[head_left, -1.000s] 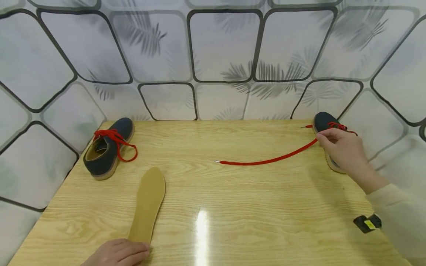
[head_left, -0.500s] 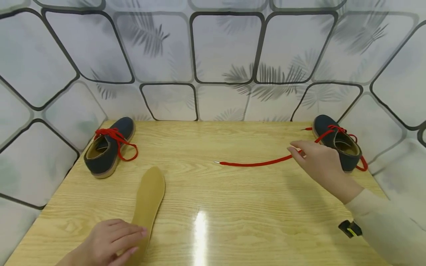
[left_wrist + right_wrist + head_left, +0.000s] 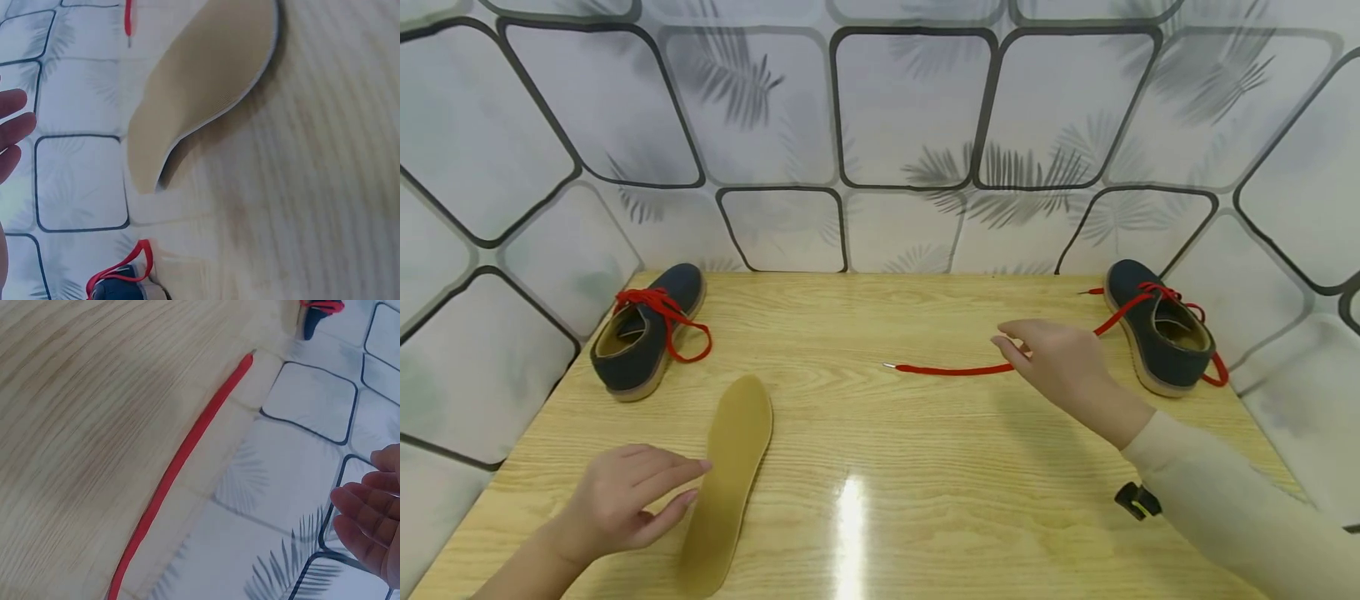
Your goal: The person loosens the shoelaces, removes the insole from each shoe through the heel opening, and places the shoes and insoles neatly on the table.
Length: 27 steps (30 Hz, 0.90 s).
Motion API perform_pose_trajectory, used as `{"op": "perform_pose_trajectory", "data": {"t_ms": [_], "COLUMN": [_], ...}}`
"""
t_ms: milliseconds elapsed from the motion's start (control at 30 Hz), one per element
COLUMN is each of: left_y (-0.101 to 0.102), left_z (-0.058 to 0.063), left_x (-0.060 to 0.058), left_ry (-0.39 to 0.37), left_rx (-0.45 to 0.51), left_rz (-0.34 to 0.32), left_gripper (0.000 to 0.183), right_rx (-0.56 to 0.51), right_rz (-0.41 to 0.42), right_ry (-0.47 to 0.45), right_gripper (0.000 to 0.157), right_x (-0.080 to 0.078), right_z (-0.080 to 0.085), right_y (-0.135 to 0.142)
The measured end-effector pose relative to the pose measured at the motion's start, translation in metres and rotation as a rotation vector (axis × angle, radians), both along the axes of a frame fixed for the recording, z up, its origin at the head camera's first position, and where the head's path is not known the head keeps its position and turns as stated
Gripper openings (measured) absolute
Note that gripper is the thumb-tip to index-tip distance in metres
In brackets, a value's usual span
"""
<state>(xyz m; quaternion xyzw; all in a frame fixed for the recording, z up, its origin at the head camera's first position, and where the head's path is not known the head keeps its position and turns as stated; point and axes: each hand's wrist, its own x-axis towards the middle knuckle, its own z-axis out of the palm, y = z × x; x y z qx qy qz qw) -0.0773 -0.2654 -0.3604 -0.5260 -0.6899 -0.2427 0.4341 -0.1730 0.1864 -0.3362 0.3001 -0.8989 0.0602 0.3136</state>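
A tan insole (image 3: 727,467) lies on the wooden table at the left; the left wrist view shows its curved edge (image 3: 234,103). Over its left edge hovers my left hand (image 3: 625,496), fingers loosely bent and holding nothing. My right hand (image 3: 1060,367) hangs above a long red shoelace (image 3: 951,371) and hides part of it. Nothing is between its fingers (image 3: 362,509), which stand apart from the lace in the right wrist view. That lace runs from the dark blue right shoe (image 3: 1180,358) toward the table's middle, ending in a metal tip.
A second dark blue shoe (image 3: 632,358) with tied red laces stands at the back left. Patterned white panels (image 3: 910,108) close off the back and sides of the wooden table (image 3: 940,500). A dark wrist device (image 3: 1138,501) sits under my right sleeve.
My right hand has left the right shoe and moved left along the lace, letting go of it. My left hand has lifted off the insole's near end and shifted up. The insole stays put.
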Motion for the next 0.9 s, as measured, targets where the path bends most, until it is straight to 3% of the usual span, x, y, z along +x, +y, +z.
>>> {"op": "perform_pose_trajectory", "data": {"t_ms": [233,433,567,733,900], "left_y": [-0.013,-0.03,-0.04,-0.052,-0.064], "left_z": [0.001,-0.004,-0.007,-0.004,-0.002], "left_x": [-0.008,-0.013,-0.021,-0.037,-0.055], "left_ry": [-0.024,-0.051,-0.052,-0.037,-0.062], "left_rx": [0.061,0.07,0.083,0.091,0.187], "left_rz": [0.103,0.228,0.311,0.433,0.495], "left_gripper": [0.036,0.04,0.045,0.052,0.054], "right_rx": [0.021,0.042,0.008,-0.064,-0.138], "right_rz": [0.026,0.02,-0.001,-0.003,0.06], "right_ry": [-0.013,-0.069,-0.158,-0.248,-0.23], "right_gripper": [0.021,0.021,0.023,0.02,0.016], "right_x": [-0.007,-0.015,-0.021,-0.03,-0.039], "right_z": [-0.004,-0.004,-0.004,-0.006,-0.013], "right_y": [-0.022,-0.041,-0.057,-0.084,-0.114]}}
